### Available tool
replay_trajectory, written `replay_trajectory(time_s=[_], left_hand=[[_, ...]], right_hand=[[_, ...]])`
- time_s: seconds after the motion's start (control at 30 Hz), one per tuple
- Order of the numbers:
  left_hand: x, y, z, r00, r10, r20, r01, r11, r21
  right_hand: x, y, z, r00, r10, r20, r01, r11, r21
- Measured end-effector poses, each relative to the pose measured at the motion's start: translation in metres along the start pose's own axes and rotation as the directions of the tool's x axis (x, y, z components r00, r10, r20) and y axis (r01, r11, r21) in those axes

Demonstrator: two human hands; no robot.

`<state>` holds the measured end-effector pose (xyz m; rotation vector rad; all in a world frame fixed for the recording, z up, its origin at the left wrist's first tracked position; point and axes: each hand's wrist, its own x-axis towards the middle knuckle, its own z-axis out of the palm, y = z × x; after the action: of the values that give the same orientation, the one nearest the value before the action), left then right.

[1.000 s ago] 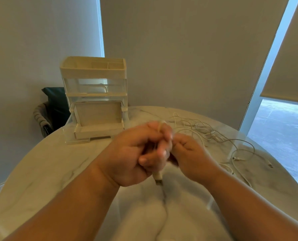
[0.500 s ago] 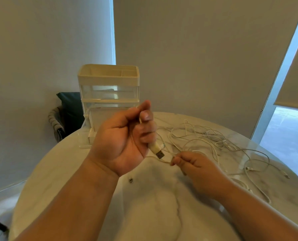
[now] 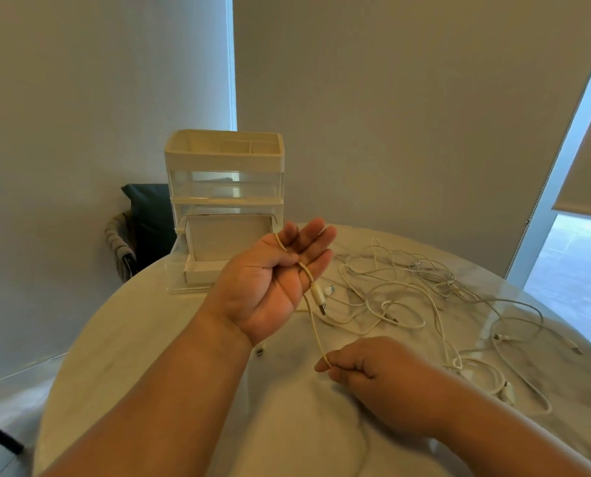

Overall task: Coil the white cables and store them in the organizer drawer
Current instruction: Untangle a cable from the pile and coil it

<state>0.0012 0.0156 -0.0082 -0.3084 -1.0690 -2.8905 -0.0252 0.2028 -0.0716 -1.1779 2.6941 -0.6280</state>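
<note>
1. At the left edge, a dark chair [image 3: 142,222] is half hidden behind the organizer [image 3: 225,156]. The organizer stands near the far rim of the round table [image 3: 122,356].
2. Its bottom drawer [image 3: 228,242] is pulled out toward the camera. The left hand hides the drawer's right corner.
3. The left hand [image 3: 270,287], mid-frame, is palm up with fingers straight. Its thumb pins one white cable [image 3: 316,333] on the palm.
4. That cable runs from upper left to lower right, and its plug [image 3: 319,299] hangs pointing down.
5. The right hand [image 3: 373,373], low and right of middle, pinches the cable lower down.
6. The loose cables [image 3: 407,294] lie tangled on the right, some close to the table rim. Plain marble shows left of the arms.
</note>
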Motion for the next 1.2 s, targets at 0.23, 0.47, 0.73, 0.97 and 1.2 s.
replay_trajectory(time_s=[0.23,0.47,0.73,0.97,1.2], left_hand=[[0.003,-0.004,-0.007,0.993,0.057,-0.102,-0.038,0.984,0.176],[-0.008,-0.038,0.006,0.987,-0.075,0.143,-0.088,0.490,0.867],[-0.013,-0.041,0.011,0.930,-0.317,0.185,-0.044,0.404,0.914],[-0.014,-0.044,0.013,0.898,-0.418,0.139,0.067,0.441,0.895],[-0.015,-0.044,0.013,0.893,-0.424,0.153,0.139,0.583,0.801]], right_hand=[[-0.010,-0.009,-0.011,0.986,-0.043,-0.159,0.056,0.995,0.081],[-0.028,-0.017,-0.044,0.804,-0.085,-0.589,0.129,0.991,0.034],[-0.025,0.002,-0.053,0.707,-0.185,-0.683,0.181,0.980,-0.078],[-0.022,0.005,-0.053,0.693,-0.304,-0.654,0.262,0.951,-0.164],[-0.019,0.015,-0.056,0.701,-0.227,-0.676,0.245,0.967,-0.071]])
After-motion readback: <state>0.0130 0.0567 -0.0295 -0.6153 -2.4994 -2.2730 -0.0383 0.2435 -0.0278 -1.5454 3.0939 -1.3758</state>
